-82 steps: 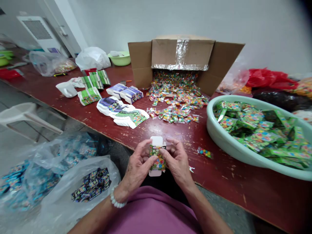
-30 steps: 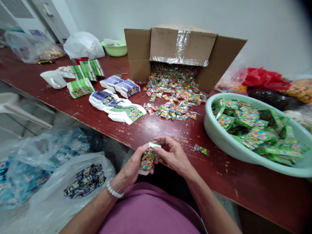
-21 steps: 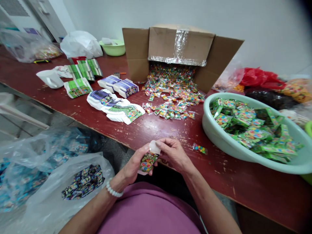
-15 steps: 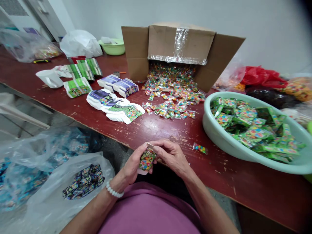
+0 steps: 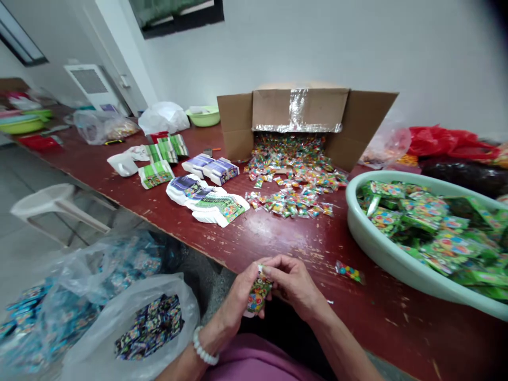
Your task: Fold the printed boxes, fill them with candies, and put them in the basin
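Observation:
My left hand (image 5: pixel 238 296) is closed around a small green printed candy box (image 5: pixel 259 294), held upright over the table's front edge. At its top end, the thumb and fingers of my right hand (image 5: pixel 297 283) pinch the white flap; the inside of the box is hidden. To the right of my hands lies one clear packet of coloured candies (image 5: pixel 349 271). Beyond them is a fanned row of flat printed cartons (image 5: pixel 220 209), some green and some purple. A loose pile of small candy packets (image 5: pixel 293 202) spreads next to the cartons.
An open cardboard box (image 5: pixel 273 109) spills candy packets at the back. On the right stands a pale green basin (image 5: pixel 371 251) of filled green boxes. Bundled purple cartons (image 5: pixel 220 170) and a white mug (image 5: pixel 122 165) are on the left. Plastic bags (image 5: pixel 95 330) of packs sit below the table.
The view has tilted up and shifted left, so more wall and floor show. My hands still hold the candy box, and my right fingers have moved slightly at its top flap.

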A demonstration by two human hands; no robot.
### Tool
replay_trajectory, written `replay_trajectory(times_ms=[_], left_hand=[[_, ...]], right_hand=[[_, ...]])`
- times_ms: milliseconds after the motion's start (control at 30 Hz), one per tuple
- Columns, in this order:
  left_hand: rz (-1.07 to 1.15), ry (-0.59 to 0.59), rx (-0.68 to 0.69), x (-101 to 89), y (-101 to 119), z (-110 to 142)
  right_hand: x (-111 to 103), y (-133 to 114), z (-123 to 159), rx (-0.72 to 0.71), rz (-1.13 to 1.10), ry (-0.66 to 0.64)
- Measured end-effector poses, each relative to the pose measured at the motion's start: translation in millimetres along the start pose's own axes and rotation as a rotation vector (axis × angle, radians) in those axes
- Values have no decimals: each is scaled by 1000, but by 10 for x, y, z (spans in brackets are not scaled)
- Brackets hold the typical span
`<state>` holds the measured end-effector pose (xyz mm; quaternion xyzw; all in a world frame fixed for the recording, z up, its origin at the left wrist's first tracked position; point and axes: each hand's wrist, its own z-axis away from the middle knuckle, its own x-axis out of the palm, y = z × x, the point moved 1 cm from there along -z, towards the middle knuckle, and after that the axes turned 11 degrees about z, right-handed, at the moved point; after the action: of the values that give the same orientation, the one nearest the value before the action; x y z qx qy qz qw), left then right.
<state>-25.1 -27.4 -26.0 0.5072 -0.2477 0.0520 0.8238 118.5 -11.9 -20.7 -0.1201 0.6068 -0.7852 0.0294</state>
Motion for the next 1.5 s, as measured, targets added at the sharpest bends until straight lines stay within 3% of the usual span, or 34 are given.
replay_trajectory(times_ms=[267, 467, 700, 800, 933, 1100, 1233, 1333, 1500], left_hand=[[50, 64, -59, -22, -50, 49], [-6, 59, -24, 43, 20, 6], [161, 67, -50, 80, 59, -12], [130, 50, -49, 82, 63, -24], [70, 14, -88, 66, 72, -66], [113, 53, -88, 38, 69, -105], [208, 136, -74, 30, 65, -105], [214, 145, -94, 27, 40, -97], [223, 87, -62, -1, -1, -22]], right_hand=[[24, 54, 155, -257, 182, 14], [-11, 79, 62, -86, 104, 64], [-16, -64, 137, -170, 67, -24], [-55, -55, 126, -79, 33, -39], [-82, -37, 18, -23, 46, 54], [-58, -74, -10, -237, 340, 133], [-11, -64, 97, -464, 643, 127], [-12, -22, 137, -550, 788, 142], [-217, -60, -153, -566, 870, -25]])
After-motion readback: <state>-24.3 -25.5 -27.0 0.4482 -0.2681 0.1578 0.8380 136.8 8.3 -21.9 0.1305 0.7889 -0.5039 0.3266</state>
